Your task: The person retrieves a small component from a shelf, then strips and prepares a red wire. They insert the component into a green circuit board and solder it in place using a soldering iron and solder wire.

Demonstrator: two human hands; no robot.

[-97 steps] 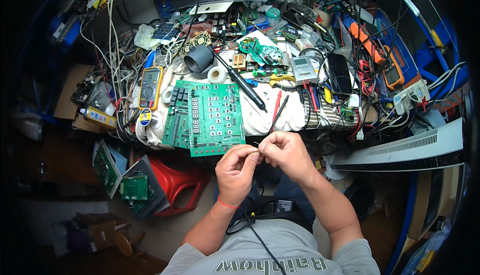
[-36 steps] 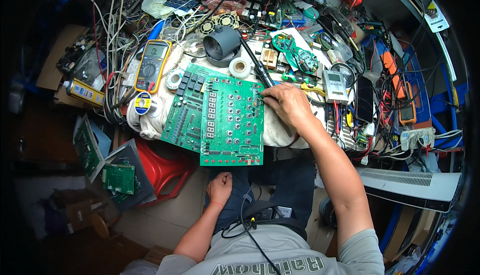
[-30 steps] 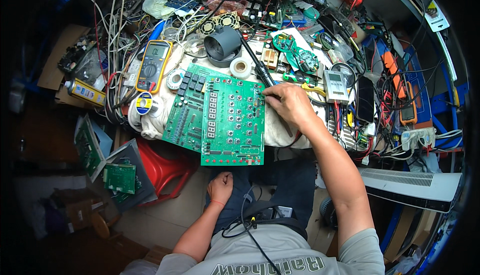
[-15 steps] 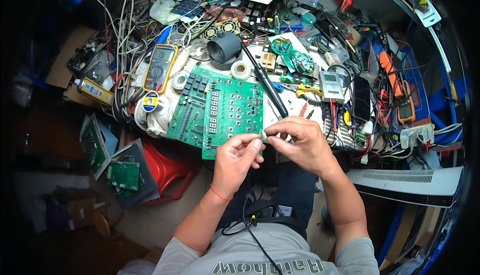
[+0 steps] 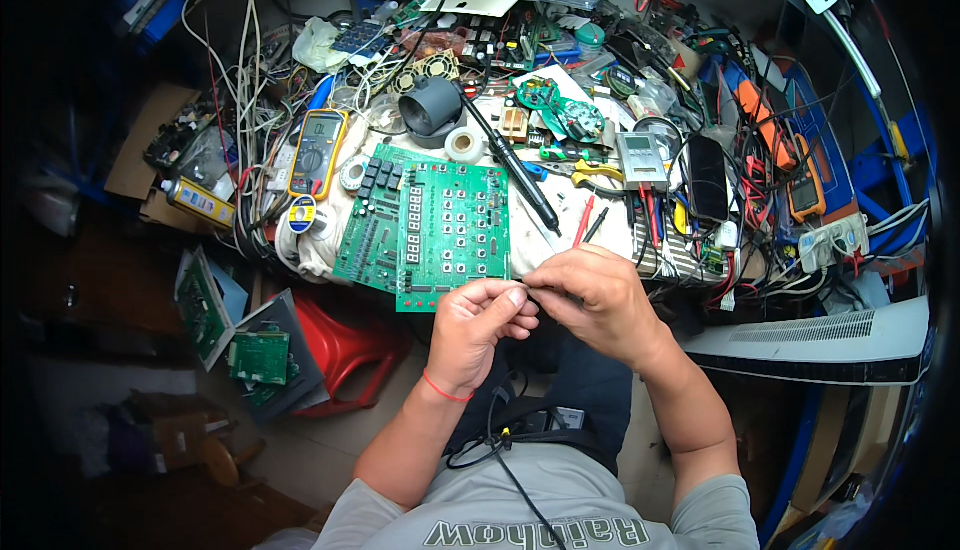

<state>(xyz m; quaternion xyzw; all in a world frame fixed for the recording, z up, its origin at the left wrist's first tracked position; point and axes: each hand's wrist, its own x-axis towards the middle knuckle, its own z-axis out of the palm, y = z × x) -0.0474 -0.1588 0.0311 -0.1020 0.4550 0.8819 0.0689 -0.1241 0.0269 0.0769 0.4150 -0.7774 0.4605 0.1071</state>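
Just off the near edge of the bench (image 5: 300,250), both hands met in front of the person's body. The left hand (image 5: 478,328) had its fingers curled in, thumb and forefinger pinched tight on a small thin part (image 5: 528,291) that showed only as a short dark sliver between the two hands. The right hand (image 5: 598,300) was closed over the other end of it, fingertips pressed against those of the left; what kind of part it was could not be made out. A red band (image 5: 445,390) circled the left wrist.

Directly beyond the hands, at the near edge of the bench, lay a large green circuit board (image 5: 452,230) with rows of small buttons, flat on a white cloth (image 5: 530,240) and overlapping a second green board (image 5: 368,220) toward the left. A black soldering iron (image 5: 512,165) lay slanted across the cloth just beyond the right corner of the big board, its tip pointing toward the hands. A yellow multimeter (image 5: 318,153) sat near the left edge, with a roll of solder wire (image 5: 302,215) just on its near side. Toward the middle stood a dark round cup-like holder (image 5: 430,107) and, beside it, a roll of pale tape (image 5: 464,144). A grey handheld meter (image 5: 641,160) lay to the right, near a black phone (image 5: 708,178). Below the bench's left corner stood a red plastic stool (image 5: 345,350) and more green boards (image 5: 258,357) on the floor.
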